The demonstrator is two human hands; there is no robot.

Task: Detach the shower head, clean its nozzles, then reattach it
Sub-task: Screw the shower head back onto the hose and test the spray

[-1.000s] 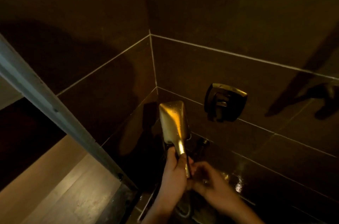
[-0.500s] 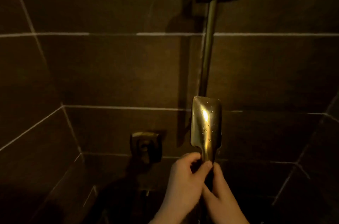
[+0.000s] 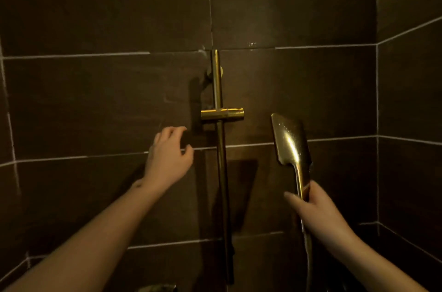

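A gold rectangular shower head [image 3: 290, 140] stands upright at the right, its nozzle face turned toward me. My right hand [image 3: 312, 208] grips its handle from below, and the hose [image 3: 308, 260] hangs down from the handle. A gold vertical rail [image 3: 220, 148] is fixed to the dark tiled wall, with a gold holder bracket [image 3: 222, 114] across it. The bracket holds nothing. My left hand [image 3: 167, 155] is raised with fingers spread, left of the rail and just below the bracket, touching neither.
Dark brown wall tiles with pale grout lines [image 3: 76, 55] fill the view. A wall corner [image 3: 377, 124] runs down the right side. A dim metal fitting [image 3: 157, 288] shows at the bottom edge.
The view has swung up to the rail and bracket. My left hand let go of the handle and rose toward the bracket. My right hand alone now holds the shower head, farther right.
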